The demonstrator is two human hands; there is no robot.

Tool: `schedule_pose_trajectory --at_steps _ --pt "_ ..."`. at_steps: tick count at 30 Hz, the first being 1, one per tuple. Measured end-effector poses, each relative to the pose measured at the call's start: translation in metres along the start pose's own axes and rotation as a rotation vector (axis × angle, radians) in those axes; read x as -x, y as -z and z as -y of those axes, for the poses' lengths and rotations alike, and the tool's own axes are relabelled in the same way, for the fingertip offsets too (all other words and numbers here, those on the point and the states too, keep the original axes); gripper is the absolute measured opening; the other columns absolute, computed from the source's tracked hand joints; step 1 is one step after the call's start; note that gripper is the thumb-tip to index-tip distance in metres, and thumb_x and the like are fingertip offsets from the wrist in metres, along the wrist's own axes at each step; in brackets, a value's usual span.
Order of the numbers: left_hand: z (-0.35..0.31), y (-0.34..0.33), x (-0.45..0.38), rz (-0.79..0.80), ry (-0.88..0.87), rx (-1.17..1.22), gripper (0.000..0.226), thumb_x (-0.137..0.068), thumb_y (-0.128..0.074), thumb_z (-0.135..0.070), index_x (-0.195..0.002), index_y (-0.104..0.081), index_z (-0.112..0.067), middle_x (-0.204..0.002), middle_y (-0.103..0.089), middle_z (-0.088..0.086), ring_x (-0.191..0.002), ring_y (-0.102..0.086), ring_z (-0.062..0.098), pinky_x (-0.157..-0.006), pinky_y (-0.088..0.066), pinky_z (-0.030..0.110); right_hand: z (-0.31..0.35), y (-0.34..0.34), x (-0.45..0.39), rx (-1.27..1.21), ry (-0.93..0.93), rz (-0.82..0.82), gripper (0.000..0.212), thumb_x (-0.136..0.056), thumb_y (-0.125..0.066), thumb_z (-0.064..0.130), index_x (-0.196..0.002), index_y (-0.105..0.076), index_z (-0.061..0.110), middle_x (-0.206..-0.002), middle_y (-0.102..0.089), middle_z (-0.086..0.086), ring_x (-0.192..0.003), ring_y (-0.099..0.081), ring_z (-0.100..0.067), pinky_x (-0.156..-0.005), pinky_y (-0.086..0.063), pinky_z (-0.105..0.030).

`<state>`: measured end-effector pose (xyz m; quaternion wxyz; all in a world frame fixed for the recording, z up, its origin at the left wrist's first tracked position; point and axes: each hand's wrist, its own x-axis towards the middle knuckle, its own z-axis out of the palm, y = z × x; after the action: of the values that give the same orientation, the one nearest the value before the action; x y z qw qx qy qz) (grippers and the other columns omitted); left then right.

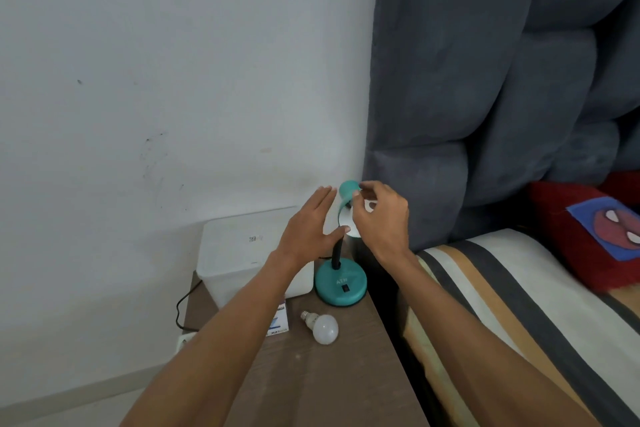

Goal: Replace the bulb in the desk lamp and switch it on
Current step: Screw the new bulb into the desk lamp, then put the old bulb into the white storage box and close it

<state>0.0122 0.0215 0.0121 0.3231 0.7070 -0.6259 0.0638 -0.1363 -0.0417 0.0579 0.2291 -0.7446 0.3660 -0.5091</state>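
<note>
While the left hand (308,229) steadies the lamp (341,282) with fingers straight, the right hand (379,215) pinches a bulb (351,227) in the shade, likely screwing; a second bulb (323,328) lies mid-surface.

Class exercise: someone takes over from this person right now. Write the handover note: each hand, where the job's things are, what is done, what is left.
Left hand: open, fingers straight, beside the teal lamp shade.
Right hand: fingers curled at the shade's mouth, around a white bulb seated there.
Desk lamp base stands on the brown nightstand, switch facing front. A second white bulb lies loose on the nightstand near a small bulb box.
Done: unclear which bulb is old or new.
Left: finish turning the bulb in the shade, then press the base switch.
</note>
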Motion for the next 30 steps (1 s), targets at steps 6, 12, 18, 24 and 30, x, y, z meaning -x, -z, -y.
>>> schedule_pose_trajectory --at_steps 6,12,18,24,30 --pt "0.034 0.037 0.035 -0.042 0.311 -0.007 0.076 -0.090 -0.062 -0.062 -0.147 -0.051 -0.013 -0.153 -0.049 0.003 -0.152 -0.027 0.020 -0.118 -0.032 0.041 0.029 -0.027 0.007 0.011 0.022 0.258 0.047 -0.090 -0.064 0.028 -0.134 -0.059 0.012 -0.133 -0.063 -0.004 -0.121 -0.058 -0.018 -0.105 -0.048 -0.039" --pt "0.110 0.063 0.083 -0.037 0.553 -0.174 0.092 -0.082 -0.047 -0.083 -0.143 -0.054 -0.016 -0.153 -0.048 0.009 -0.152 -0.025 0.029 -0.126 -0.015 0.044 0.037 -0.082 0.038 0.151 0.052 0.565 0.061 -0.092 -0.062 0.033 -0.146 -0.044 0.013 -0.150 -0.046 -0.006 -0.138 -0.042 -0.022 -0.112 -0.031 -0.031" --pt "0.156 0.073 0.111 0.023 0.735 -0.127 0.098 -0.083 -0.058 -0.076 -0.157 -0.032 -0.016 -0.165 -0.021 0.016 -0.155 -0.010 0.035 -0.125 -0.012 0.047 -0.007 -0.132 0.051 0.216 -0.208 0.713 0.076 -0.091 -0.060 0.047 -0.153 -0.031 0.014 -0.160 -0.028 -0.013 -0.147 -0.027 -0.028 -0.120 -0.025 -0.044" --pt "0.177 0.067 0.113 0.021 0.816 0.233 0.108 -0.080 -0.072 -0.067 -0.160 -0.020 -0.016 -0.166 -0.021 0.006 -0.152 -0.023 0.024 -0.123 -0.023 0.040 -0.033 -0.160 0.040 0.142 -0.261 0.752 0.080 -0.092 -0.062 0.049 -0.155 -0.029 0.012 -0.160 -0.028 -0.013 -0.147 -0.028 -0.027 -0.118 -0.023 -0.037" --pt "0.182 0.058 0.111 -0.050 0.824 0.345 0.110 -0.080 -0.080 -0.053 -0.161 -0.018 -0.013 -0.167 -0.021 0.003 -0.152 -0.023 0.019 -0.124 -0.020 0.036 -0.044 -0.176 0.033 0.089 -0.273 0.733 0.083 -0.088 -0.068 0.047 -0.154 -0.031 0.015 -0.161 -0.030 -0.009 -0.148 -0.027 -0.026 -0.120 -0.023 -0.038"
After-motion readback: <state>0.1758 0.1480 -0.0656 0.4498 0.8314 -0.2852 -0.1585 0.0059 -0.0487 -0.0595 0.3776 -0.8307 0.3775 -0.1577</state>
